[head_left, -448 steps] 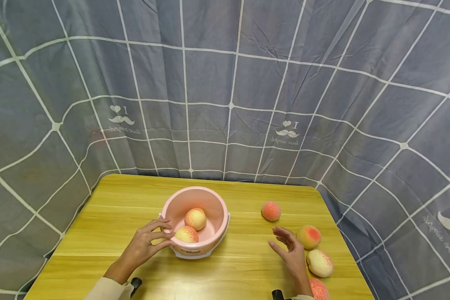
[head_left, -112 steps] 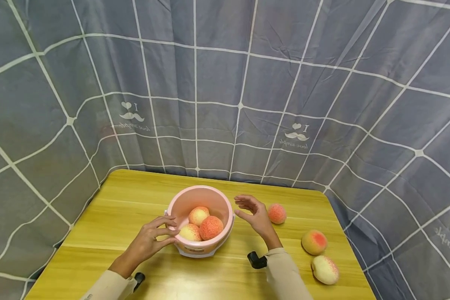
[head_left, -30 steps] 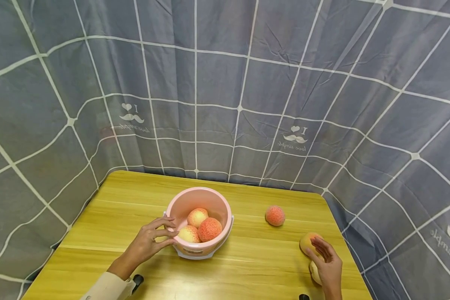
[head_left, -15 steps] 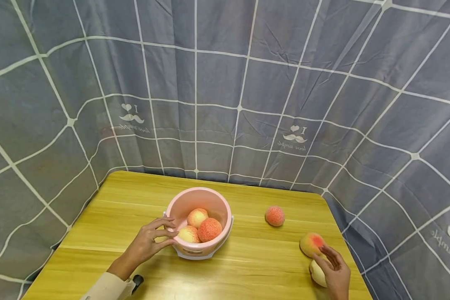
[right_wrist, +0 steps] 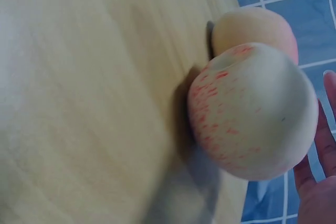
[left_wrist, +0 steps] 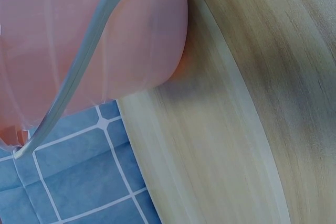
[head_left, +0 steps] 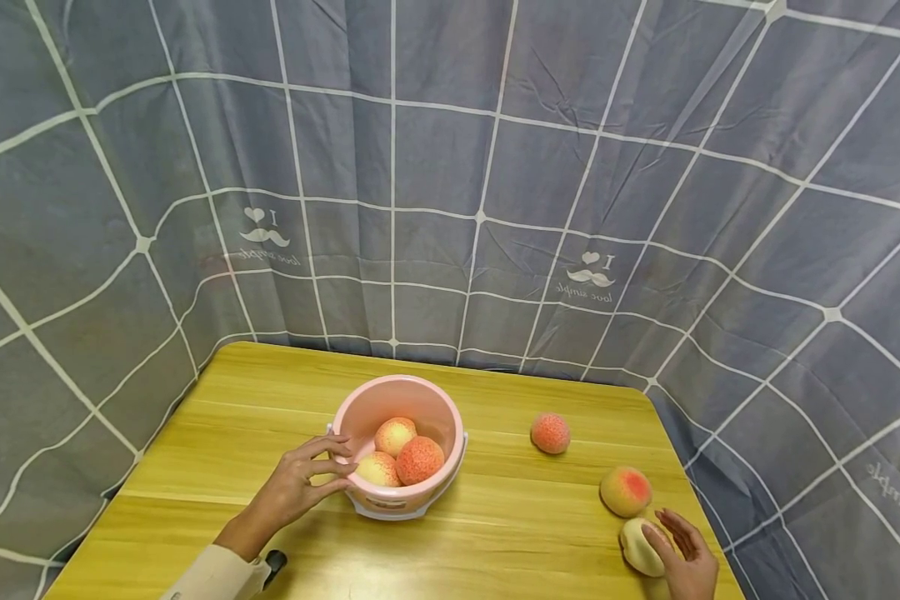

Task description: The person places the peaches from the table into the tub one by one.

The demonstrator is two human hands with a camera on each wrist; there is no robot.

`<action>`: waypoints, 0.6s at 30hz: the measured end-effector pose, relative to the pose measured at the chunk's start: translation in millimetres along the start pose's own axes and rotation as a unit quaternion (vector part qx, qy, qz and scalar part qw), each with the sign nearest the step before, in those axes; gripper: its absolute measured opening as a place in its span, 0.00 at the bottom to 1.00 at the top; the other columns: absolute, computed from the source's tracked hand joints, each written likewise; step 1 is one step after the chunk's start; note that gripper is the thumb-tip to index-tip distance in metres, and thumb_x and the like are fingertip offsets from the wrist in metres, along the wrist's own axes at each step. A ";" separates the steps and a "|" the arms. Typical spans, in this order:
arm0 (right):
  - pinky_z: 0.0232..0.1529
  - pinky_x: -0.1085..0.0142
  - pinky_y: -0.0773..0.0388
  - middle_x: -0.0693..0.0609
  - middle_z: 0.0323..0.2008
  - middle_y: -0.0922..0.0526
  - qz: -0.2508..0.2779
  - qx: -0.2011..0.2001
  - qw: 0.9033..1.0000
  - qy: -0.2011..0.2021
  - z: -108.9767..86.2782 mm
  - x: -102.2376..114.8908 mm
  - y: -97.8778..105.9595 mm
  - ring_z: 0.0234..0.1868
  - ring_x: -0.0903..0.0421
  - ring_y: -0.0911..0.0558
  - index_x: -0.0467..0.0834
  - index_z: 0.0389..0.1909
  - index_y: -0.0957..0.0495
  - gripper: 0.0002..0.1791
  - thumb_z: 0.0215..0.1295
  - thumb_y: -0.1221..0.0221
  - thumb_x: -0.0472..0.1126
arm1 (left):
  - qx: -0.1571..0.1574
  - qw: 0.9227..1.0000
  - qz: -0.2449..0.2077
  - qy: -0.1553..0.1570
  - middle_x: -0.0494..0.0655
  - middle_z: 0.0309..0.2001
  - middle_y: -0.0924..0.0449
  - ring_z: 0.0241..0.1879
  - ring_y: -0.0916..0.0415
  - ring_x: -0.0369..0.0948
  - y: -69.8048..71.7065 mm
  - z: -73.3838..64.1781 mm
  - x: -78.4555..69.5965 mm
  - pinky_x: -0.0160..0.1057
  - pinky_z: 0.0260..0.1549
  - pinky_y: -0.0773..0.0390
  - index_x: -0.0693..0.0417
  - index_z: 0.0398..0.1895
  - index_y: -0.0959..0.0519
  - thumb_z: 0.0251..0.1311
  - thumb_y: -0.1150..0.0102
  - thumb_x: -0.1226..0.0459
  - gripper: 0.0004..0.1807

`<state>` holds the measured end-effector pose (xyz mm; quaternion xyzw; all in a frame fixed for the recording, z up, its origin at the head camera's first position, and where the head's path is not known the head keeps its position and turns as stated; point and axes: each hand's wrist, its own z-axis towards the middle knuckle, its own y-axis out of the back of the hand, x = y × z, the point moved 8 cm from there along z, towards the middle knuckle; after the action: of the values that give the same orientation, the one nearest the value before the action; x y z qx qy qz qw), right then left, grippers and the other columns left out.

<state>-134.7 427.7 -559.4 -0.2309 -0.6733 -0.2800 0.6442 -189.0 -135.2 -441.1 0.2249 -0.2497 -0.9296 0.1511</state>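
A pink bucket (head_left: 450,429) with a pale handle (left_wrist: 79,72) stands on the table. My left hand (head_left: 288,492) holds its left rim, fingertips over the edge and thumb low on the outside. Inside lie a red-orange peach (head_left: 420,459) and two yellow, red-speckled peaches (head_left: 395,435). At the table's right side my right hand (head_left: 690,562) is beside a pale, red-speckled peach (head_left: 640,547), its thumb passing over that peach in the head view. In the right wrist view, the fingers (right_wrist: 326,148) are extended along the peach's far side, not closed round it.
Just beyond the pale peach sits a yellow peach with a red patch (head_left: 626,492). A small red peach (head_left: 550,433) lies farther back, right of the bucket. A grey curtain with white grid lines (head_left: 435,250) surrounds the wooden table (head_left: 270,392).
Over the longer span, the red-orange peach came into the bucket and the nearest right-hand peach left its place. Lately my right hand slid right and nearer, uncovering the yellow peach; my left stayed.
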 end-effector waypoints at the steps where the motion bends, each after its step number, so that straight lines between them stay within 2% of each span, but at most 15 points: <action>1: 0.45 0.86 0.27 0.70 0.33 0.18 -0.001 0.000 1.000 -0.001 -0.2 -1.4 0.6 0.40 0.71 0.21 0.33 0.54 0.24 0.30 0.49 0.27 0.34 | -0.001 1.000 -0.001 -0.001 0.46 0.41 0.20 0.46 0.22 0.49 0.1 0.1 0.0 0.27 0.67 0.36 0.56 0.29 0.13 0.56 0.38 0.53 0.16; 10: 0.44 0.90 0.27 0.71 0.33 0.18 0.010 0.006 1.000 -0.021 -0.7 -13.0 4.8 0.40 0.74 0.22 0.34 0.54 0.23 0.29 0.48 0.27 0.31 | -0.003 1.000 -0.002 0.001 0.46 0.41 0.20 0.47 0.22 0.50 -0.1 -0.2 0.5 0.27 0.67 0.36 0.55 0.29 0.12 0.57 0.40 0.52 0.16; 15: 0.42 0.91 0.28 0.74 0.32 0.20 -0.008 0.007 1.000 -0.028 1.4 -22.4 7.5 0.39 0.77 0.23 0.35 0.55 0.23 0.31 0.46 0.26 0.30 | -0.003 1.000 -0.001 0.002 0.46 0.41 0.20 0.47 0.22 0.50 -0.7 -0.4 0.8 0.26 0.66 0.36 0.55 0.29 0.12 0.58 0.41 0.51 0.17; 18: 0.40 0.91 0.27 0.77 0.31 0.22 -0.035 0.015 0.998 -0.040 1.6 -28.9 8.9 0.37 0.80 0.25 0.40 0.56 0.23 0.33 0.44 0.25 0.33 | -0.003 1.000 -0.001 0.002 0.46 0.41 0.20 0.46 0.22 0.50 -1.0 -0.3 1.0 0.27 0.67 0.36 0.54 0.29 0.12 0.58 0.41 0.51 0.17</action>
<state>-128.1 436.7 -587.5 -0.2087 -0.7101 -0.2831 0.6099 -189.8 -134.9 -442.2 0.2263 -0.2466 -0.9301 0.1516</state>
